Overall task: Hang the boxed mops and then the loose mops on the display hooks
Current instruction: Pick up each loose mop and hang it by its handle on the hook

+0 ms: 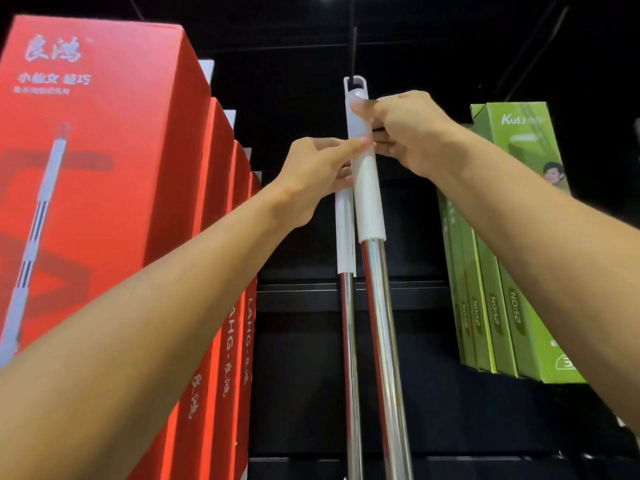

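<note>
Two loose mops with white grips and shiny metal poles hang side by side at the centre. The front mop (370, 202) has the loop of its white grip over a thin black display hook (353, 46). My right hand (408, 133) grips the top of that white grip. My left hand (318, 174) holds the grips from the left, its fingers pressed on the front one. The second mop (346, 237) hangs just behind and to the left. Red boxed mops (104, 168) hang in a row on the left; green boxed mops (502, 271) hang on the right.
A black display wall with horizontal shelf rails (301, 296) runs behind everything. More thin black hooks (540, 46) jut out at the upper right above the green boxes. Dark open gaps lie between the loose mops and the boxes on each side.
</note>
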